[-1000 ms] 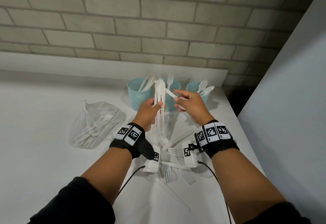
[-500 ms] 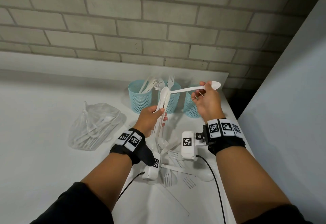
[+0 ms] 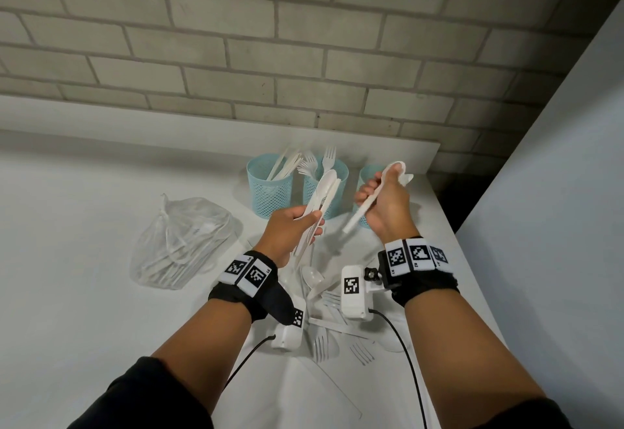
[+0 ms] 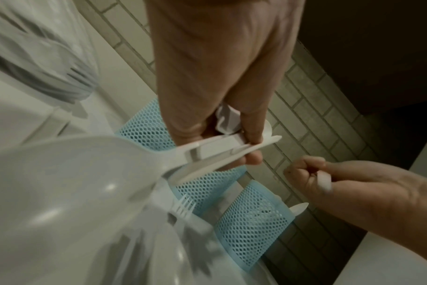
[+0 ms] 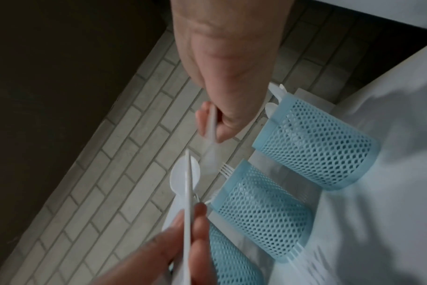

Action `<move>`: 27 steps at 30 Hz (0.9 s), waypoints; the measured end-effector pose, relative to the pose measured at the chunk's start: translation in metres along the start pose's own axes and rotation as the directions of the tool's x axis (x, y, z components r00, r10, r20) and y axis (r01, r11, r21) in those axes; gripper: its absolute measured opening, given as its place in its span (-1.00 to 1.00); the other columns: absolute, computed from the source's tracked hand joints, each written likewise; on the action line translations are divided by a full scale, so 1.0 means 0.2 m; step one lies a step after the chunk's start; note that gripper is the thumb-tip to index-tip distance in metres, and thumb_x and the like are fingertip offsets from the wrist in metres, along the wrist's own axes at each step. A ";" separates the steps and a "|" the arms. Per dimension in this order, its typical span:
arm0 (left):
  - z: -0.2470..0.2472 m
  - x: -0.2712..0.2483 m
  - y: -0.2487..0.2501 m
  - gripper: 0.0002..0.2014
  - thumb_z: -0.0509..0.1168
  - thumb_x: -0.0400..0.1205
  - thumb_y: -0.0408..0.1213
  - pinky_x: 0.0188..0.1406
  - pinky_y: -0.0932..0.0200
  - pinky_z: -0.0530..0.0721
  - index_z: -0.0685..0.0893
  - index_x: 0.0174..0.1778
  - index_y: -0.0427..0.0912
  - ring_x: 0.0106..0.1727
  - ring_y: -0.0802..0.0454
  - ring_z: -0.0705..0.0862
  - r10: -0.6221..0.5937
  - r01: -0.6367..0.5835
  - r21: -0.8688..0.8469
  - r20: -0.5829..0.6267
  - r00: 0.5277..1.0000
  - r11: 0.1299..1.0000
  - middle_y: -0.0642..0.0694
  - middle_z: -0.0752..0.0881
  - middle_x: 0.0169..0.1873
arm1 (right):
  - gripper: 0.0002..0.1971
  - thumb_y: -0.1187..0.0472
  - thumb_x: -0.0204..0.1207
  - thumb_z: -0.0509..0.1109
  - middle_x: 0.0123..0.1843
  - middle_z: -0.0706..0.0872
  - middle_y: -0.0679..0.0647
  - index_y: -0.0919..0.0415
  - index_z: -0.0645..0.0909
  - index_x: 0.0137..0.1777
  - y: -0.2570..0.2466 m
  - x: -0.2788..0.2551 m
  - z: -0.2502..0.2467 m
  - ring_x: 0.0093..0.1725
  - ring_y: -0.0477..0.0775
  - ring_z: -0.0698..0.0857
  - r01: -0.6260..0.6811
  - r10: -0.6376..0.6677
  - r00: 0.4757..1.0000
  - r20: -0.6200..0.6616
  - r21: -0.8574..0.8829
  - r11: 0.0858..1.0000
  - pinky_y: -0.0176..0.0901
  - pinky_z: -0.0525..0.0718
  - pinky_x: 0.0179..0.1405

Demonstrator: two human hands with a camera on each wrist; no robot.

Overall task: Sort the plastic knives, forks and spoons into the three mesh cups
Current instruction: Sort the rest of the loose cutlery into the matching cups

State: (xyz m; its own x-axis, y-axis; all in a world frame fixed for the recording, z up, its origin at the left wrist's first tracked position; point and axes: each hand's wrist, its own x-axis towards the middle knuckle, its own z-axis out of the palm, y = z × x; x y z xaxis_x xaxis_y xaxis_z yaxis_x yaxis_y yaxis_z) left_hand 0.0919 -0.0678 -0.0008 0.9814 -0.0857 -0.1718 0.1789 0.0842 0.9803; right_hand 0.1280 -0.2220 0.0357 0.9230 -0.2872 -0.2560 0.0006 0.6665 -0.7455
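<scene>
Three light-blue mesh cups stand in a row by the wall: the left cup (image 3: 270, 192) holds knives, the middle cup (image 3: 332, 204) forks, the right cup (image 3: 368, 175) spoons, and my right hand partly hides the right one. My left hand (image 3: 312, 226) pinches a bundle of white cutlery (image 3: 322, 193) upright in front of the middle cup. My right hand (image 3: 371, 193) grips one white spoon (image 3: 358, 217) over the right cup, bowl up and handle slanting down-left. In the right wrist view the spoon (image 5: 211, 133) runs through my curled fingers.
Loose forks, spoons and knives (image 3: 329, 300) lie on the white table under my wrists. A knotted clear bag of cutlery (image 3: 182, 242) sits to the left. The brick wall is close behind the cups, and a grey panel (image 3: 557, 192) bounds the table on the right.
My right hand pulled one spoon away from the bundle, carried it right and turned it from level to bowl-up over the right cup. The left hand's bundle now leans to the right.
</scene>
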 end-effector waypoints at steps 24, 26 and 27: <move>0.02 -0.02 0.04 -0.91 0.32 0.63 -0.33 -0.48 0.41 0.55 0.69 -0.01 -0.24 -0.52 0.29 0.59 -0.053 0.042 0.080 0.131 0.990 0.996 -0.06 0.67 -0.34 | -0.90 0.23 0.71 0.11 -0.11 0.73 0.10 0.17 0.36 0.16 0.02 0.03 0.00 -0.47 -0.16 0.51 0.200 -0.207 0.978 0.035 -0.454 0.868 -0.43 0.43 -0.61; 0.01 -0.02 0.04 -0.88 0.31 0.64 -0.35 -0.49 0.42 0.56 0.68 0.03 -0.28 -0.54 0.31 0.59 -0.065 0.056 0.066 0.144 0.987 0.996 -0.05 0.66 -0.34 | -0.87 0.21 0.72 0.07 -0.13 0.77 0.07 0.18 0.33 0.20 0.00 0.04 -0.01 -0.43 -0.11 0.51 0.217 -0.222 0.974 0.034 -0.400 0.890 -0.33 0.46 -0.47; 0.01 -0.01 0.04 -0.88 0.30 0.64 -0.35 -0.49 0.42 0.57 0.68 0.04 -0.29 -0.54 0.31 0.59 -0.070 0.063 0.057 0.145 0.987 0.996 -0.06 0.65 -0.34 | -0.85 0.20 0.73 0.05 -0.14 0.78 0.07 0.19 0.33 0.22 -0.01 0.05 -0.01 -0.39 -0.08 0.54 0.215 -0.223 0.975 0.022 -0.367 0.905 -0.28 0.49 -0.41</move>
State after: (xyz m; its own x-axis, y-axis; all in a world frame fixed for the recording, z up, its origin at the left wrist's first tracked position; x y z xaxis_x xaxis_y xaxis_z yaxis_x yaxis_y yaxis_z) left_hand 0.0908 -0.0686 0.0078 0.9460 -0.2341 -0.2243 0.2357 0.0216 0.9716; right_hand 0.1363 -0.2279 0.0325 0.9078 -0.4134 -0.0704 0.0575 0.2890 -0.9556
